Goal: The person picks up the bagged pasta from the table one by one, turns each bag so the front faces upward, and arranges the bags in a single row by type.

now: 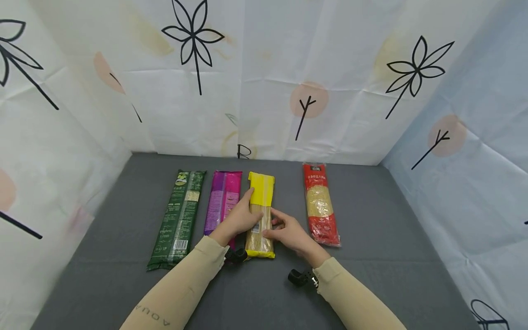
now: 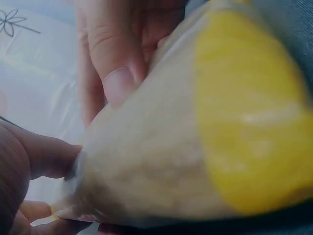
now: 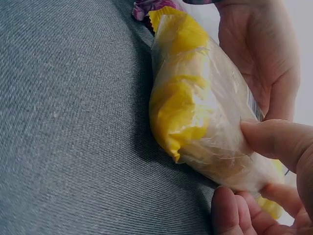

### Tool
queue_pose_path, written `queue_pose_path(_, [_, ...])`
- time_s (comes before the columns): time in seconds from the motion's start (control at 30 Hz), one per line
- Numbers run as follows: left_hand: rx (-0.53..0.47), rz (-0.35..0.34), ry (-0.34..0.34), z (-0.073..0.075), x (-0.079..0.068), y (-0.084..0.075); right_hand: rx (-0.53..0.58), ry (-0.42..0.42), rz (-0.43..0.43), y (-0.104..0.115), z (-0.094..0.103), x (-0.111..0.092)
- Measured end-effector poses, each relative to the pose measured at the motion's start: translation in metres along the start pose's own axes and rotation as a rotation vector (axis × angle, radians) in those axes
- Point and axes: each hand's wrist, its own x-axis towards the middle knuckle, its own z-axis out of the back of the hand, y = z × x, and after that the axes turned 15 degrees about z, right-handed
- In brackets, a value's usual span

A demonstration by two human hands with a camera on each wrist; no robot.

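Observation:
A yellow-ended clear packet of dried noodles (image 1: 261,197) lies lengthwise on the grey table, with pale strands showing through its middle. From its left side my left hand (image 1: 243,215) grips it, thumb over the top. My right hand (image 1: 288,233) pinches the right edge; in the right wrist view its thumb (image 3: 274,137) presses the clear film while the fingertips (image 3: 226,203) curl at the underside. The left wrist view shows both hands on the noodle packet (image 2: 146,156), its near yellow end blurred.
Left of the noodle packet lie a purple-pink packet (image 1: 222,197), partly behind my left arm, and a long dark green packet (image 1: 177,220). A red packet (image 1: 321,206) with a clear middle lies to the right. Patterned white cloth (image 1: 264,114) surrounds the grey table (image 1: 371,256).

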Motion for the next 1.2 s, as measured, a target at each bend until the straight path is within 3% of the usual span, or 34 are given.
queue_pose_path(0.1, [-0.041,-0.013,-0.019,-0.003,-0.001,0.001,0.003,0.018,0.01,0.014,0.0,-0.005])
queue_pose_path(0.27, [-0.246,0.012,-0.011,-0.007,-0.001,0.006,0.017,0.035,0.015,0.025,-0.001,-0.009])
queue_pose_path(0.37, [-0.324,0.022,-0.007,-0.009,-0.003,0.007,0.031,0.034,0.013,0.021,-0.001,-0.008])
queue_pose_path(0.6, [-0.394,0.049,-0.007,-0.01,-0.008,0.006,0.066,-0.03,0.004,-0.011,0.0,-0.001])
queue_pose_path(0.77, [-0.493,0.07,-0.008,-0.009,-0.01,0.001,0.205,-0.087,-0.005,-0.015,-0.001,-0.001])
queue_pose_path(0.87, [-0.538,0.059,-0.022,-0.008,-0.012,-0.004,0.328,-0.071,-0.024,-0.013,-0.004,-0.002])
queue_pose_path(1.07, [-0.509,-0.027,-0.047,-0.009,-0.012,-0.006,0.431,-0.056,-0.032,-0.012,-0.007,-0.001])
queue_pose_path(1.2, [-0.393,-0.086,-0.054,-0.009,-0.013,-0.005,0.427,-0.079,-0.025,-0.016,-0.007,0.0])
